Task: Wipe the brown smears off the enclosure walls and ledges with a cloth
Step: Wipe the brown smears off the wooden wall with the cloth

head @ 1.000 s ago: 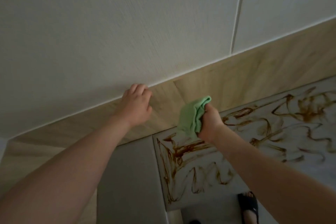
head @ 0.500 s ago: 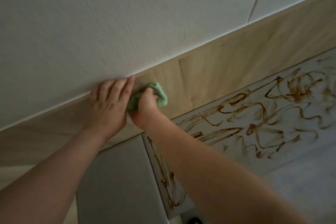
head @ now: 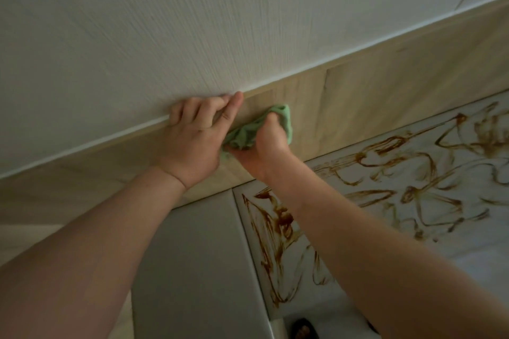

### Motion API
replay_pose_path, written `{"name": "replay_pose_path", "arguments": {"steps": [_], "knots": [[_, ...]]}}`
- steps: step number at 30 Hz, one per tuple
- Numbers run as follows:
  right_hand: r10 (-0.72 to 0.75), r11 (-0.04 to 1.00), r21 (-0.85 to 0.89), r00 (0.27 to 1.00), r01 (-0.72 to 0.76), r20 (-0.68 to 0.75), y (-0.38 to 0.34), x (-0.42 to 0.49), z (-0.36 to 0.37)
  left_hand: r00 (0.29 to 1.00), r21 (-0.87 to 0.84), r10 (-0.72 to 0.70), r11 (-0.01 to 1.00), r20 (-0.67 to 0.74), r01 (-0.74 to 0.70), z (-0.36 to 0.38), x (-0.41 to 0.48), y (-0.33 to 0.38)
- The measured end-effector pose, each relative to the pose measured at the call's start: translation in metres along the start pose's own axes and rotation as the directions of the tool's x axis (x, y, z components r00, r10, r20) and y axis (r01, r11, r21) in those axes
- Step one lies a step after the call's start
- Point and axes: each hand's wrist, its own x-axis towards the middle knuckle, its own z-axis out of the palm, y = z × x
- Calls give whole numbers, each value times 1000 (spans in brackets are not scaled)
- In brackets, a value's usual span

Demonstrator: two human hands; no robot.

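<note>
On the pale wood band [head: 371, 96] under the white wall [head: 192, 22], right hand [head: 265, 150] grip bunched round the green cloth [head: 245, 133], left hand [head: 192, 143] braced just beside, bent fingers holding nothing; brown smears [head: 391, 170] down-right of the grip, strung along the marbled panel [head: 468, 234], nearer the right hand.

Crumpled green cloth [head: 249, 132] against wood-grain wall band [head: 385, 107], brown smears [head: 399, 187] on panel below

wood-grain ledge [head: 385, 91] | on it: green cloth [head: 248, 132] | adjoining white panel [head: 468, 245]: brown smears [head: 275, 217]
</note>
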Motion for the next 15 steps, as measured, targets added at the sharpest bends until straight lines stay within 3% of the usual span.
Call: {"name": "replay_pose_path", "arguments": {"steps": [3, 6, 10, 12, 15], "knots": [[94, 994, 53, 995, -95, 20, 3, 16, -21, 1000, 41, 6, 999, 6, -6, 1, -4, 0], [-86, 992, 70, 978, 101, -188, -43, 39, -66, 999, 91, -52, 995, 2, 51, 13, -11, 7], [-290, 957, -90, 870, 277, -399, -72, 77, -97, 985, 174, -125, 974, -122, 146, 38, -16, 15], [-240, 970, -62, 873, 236, -425, -47, 99, -100, 973, 197, -135, 965, -189, 173, 49, -15, 17], [34, 982, 190, 977, 7, -211, 20, 112, -87, 949, 225, -122, 955, -290, 191, 56, -16, 19]]}}
